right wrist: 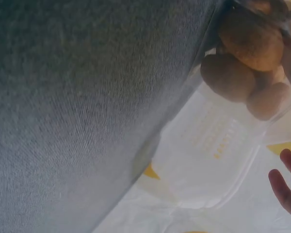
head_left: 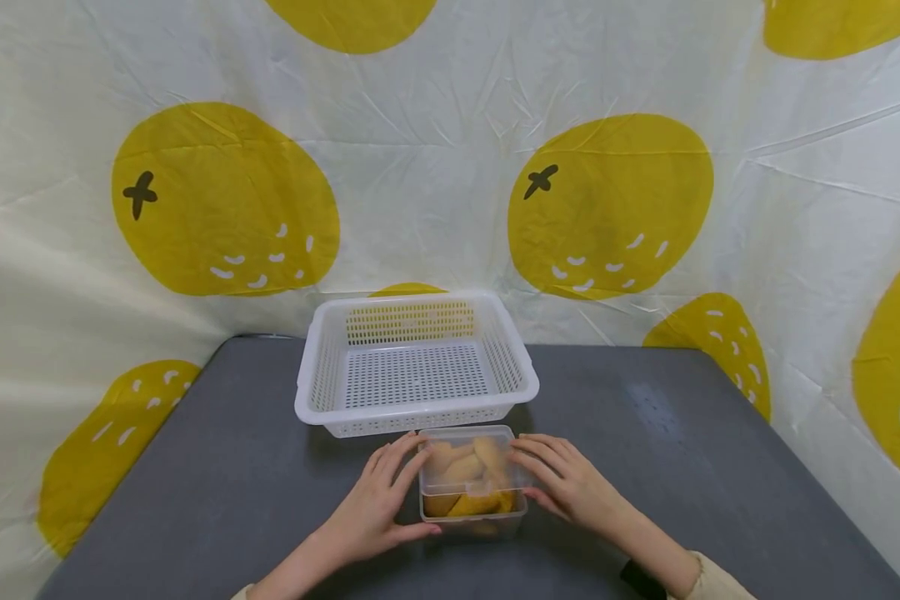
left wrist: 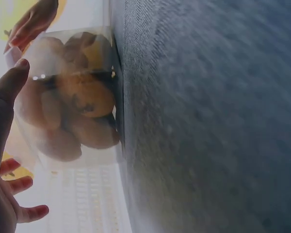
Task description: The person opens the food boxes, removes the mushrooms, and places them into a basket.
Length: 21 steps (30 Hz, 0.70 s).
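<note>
On a grey table (head_left: 667,467), clear box (head_left: 474,518), white basket (head_left: 420,415), yellow-patterned backdrop (head_left: 427,167)

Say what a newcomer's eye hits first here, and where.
Probably the big yellow fruit prints on the white backdrop sheet behind the dark grey table. Next, the white perforated rectangular plastic basket towards the table's back. Then the clear rectangular plastic box of orange-brown rounded pieces in front of it, between left hand and right hand.
</note>
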Available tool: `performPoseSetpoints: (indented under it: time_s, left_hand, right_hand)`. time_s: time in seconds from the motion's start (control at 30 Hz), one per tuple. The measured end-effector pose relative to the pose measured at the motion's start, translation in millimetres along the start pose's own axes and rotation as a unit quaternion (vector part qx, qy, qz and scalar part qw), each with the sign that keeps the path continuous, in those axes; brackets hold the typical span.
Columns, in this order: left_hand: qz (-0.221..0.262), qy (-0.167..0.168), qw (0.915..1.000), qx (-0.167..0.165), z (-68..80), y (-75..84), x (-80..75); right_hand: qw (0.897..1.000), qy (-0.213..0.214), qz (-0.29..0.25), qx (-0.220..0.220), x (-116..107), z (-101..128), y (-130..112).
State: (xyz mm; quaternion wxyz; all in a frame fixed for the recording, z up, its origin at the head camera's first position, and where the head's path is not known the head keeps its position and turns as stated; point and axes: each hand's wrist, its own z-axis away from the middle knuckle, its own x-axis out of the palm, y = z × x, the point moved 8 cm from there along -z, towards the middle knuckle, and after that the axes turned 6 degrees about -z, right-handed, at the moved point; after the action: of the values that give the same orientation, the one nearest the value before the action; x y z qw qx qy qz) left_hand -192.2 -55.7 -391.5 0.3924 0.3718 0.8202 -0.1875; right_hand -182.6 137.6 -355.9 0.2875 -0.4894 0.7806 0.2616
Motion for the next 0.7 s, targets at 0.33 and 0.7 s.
performPoseSetpoints:
  time_s: [0.33, 0.7]
  left_hand:
    - [-0.024, 0.039, 0.9989, 0.008, 9.9, -8.8, -15.4]
    - [-0.096, 0.005, 0.9926, 0.074, 6.4, 3.2, -14.1]
  right_hand:
    - [0.999, 0.027, -0.006, 0.027, -8, -2, 14]
    - [0.998, 0.038, 0.001, 0.048, -14, -9, 19]
